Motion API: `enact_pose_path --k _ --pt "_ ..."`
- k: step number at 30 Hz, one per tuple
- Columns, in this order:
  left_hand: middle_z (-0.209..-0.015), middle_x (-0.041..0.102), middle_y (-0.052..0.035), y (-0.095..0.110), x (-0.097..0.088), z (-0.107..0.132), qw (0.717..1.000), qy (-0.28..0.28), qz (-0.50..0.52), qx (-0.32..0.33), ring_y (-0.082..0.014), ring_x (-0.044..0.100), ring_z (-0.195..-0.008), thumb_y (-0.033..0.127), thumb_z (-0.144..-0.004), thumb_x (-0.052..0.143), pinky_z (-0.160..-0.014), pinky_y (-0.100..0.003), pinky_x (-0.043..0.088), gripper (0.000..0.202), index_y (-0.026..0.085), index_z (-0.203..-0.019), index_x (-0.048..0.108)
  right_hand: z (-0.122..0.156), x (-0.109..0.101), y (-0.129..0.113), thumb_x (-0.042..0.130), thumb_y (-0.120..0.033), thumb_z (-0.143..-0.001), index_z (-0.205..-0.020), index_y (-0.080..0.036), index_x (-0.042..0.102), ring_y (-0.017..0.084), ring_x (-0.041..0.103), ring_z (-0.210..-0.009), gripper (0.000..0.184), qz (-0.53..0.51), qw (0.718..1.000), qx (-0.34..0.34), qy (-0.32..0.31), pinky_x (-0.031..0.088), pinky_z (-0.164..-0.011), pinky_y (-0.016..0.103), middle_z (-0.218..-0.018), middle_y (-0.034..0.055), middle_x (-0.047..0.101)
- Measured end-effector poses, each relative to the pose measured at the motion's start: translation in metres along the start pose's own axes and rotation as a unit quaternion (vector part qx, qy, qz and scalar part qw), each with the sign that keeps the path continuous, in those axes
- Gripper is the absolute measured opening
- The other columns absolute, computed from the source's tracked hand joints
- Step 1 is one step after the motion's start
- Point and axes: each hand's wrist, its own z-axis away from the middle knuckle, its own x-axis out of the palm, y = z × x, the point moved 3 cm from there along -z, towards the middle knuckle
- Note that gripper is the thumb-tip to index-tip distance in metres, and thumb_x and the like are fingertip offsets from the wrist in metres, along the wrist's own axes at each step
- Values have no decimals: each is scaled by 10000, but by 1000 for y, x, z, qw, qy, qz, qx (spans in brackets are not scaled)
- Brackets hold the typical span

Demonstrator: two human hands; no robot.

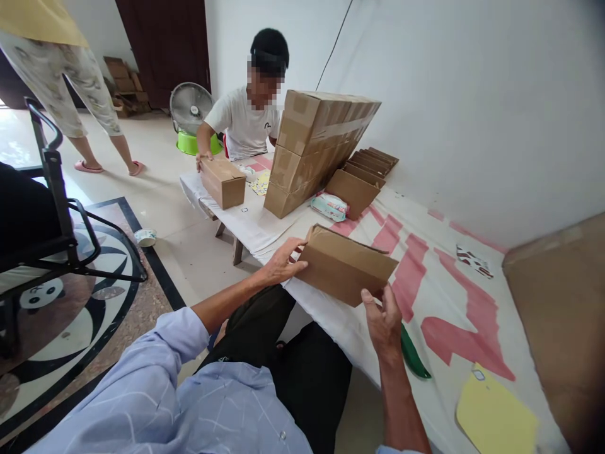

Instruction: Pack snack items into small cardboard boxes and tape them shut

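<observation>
A small brown cardboard box [343, 277] is held between my two hands over the front edge of the cloth-covered table. My left hand [285, 261] grips its left end, thumb on the near side. At its lower right corner, my right hand [384, 315] has thumb and fingers closed on the cardboard. The box's top face tilts away from me, and its contents, if any, are hidden. Just right of my right wrist lies a dark green object [414, 356], partly hidden by that arm. A yellow sheet [494, 410] with a small sticker lies farther right.
A stack of taped boxes [316, 148] stands on the table, with several folded cartons [362, 183] and a wipes pack [329, 207] beside it. Across the table a person [248, 123] holds another box [224, 183]. A folding chair [61, 221] stands left; a large carton [562, 315] right.
</observation>
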Motion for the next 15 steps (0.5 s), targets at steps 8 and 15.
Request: enact_pose_path --k 8,15 --pt "-1216 713 -63 -13 -15 0 995 -62 -68 -32 -202 736 -984 280 -849 822 -792 -322 589 328 250 -1153 703 29 6 41 740 -632 -855 -1478 -196 660 350 692 -1252 765 -3 999 31 40 603 -994 518 -1374 170 741" --pt "-1147 637 -100 -25 -110 3 950 180 -252 -34 -293 651 -1134 222 -833 774 -946 -444 590 227 233 -1043 689 44 -6 46 737 -597 -890 -1506 -219 603 338 714 -1203 735 47 994 -20 98 620 -900 500 -1466 193 679"
